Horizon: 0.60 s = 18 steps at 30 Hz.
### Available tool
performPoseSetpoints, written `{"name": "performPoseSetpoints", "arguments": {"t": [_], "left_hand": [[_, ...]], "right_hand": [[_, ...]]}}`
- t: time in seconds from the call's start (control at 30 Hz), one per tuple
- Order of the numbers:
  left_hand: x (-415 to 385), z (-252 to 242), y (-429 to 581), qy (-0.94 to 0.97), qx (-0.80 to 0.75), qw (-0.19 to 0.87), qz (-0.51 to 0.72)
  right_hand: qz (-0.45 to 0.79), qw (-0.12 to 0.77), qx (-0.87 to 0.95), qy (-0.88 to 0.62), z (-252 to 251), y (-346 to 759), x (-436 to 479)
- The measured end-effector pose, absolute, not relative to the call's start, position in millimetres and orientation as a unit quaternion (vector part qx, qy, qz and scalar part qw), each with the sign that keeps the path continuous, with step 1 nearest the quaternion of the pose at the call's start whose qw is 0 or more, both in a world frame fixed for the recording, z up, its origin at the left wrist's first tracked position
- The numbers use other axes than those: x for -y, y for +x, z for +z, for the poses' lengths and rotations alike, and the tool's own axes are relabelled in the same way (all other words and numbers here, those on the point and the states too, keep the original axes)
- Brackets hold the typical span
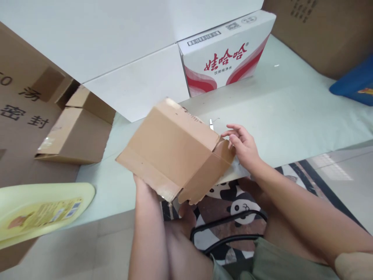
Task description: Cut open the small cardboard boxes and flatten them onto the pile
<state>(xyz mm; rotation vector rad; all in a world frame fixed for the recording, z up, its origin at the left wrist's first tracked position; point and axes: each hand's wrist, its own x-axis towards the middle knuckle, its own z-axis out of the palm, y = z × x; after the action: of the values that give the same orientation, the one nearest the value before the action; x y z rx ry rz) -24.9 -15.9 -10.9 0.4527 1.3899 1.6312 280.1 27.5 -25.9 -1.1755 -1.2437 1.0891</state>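
Observation:
A brown cardboard box [166, 144] is tilted in front of me at the table's near edge, with loose flaps at its right end. My left hand [141, 183] holds it from below at the near left side; the fingers are hidden behind the cardboard. Beside the right-end flap [225, 151] is my right hand [244, 146], its fingers apart and slightly bent, the thumb close to the flap's edge. Whether the fingertips touch the flap I cannot tell. Just behind the box, a small silvery piece [211, 124] lies on the table.
A pale green cloth covers the table [291, 116]. White cartons, one with red printing [224, 58], stand behind. Brown cartons [78, 132] are at left, a pale yellow bottle [43, 212] at front left, a blue container [355, 83] at right. Below is a panda-patterned mat [243, 212].

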Motion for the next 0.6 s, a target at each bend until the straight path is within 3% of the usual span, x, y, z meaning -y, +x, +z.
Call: {"name": "performPoseSetpoints", "arguments": {"t": [0.13, 0.3, 0.6], "left_hand": [[9.3, -7.5, -23.9, 0.168, -0.539, 0.439, 0.699], [3.6, -3.4, -18.2, 0.167, -0.504, 0.441, 0.723], [5.0, -4.6, -20.6, 0.17, -0.474, 0.462, 0.73]], "right_hand": [[0.396, 0.589, 0.479, -0.517, -33.5, 281.1, -35.0], [0.43, 0.589, 0.419, -0.541, -42.5, 279.2, -41.4], [0.676, 0.494, 0.338, -0.429, -27.4, 267.6, -29.9]]}}
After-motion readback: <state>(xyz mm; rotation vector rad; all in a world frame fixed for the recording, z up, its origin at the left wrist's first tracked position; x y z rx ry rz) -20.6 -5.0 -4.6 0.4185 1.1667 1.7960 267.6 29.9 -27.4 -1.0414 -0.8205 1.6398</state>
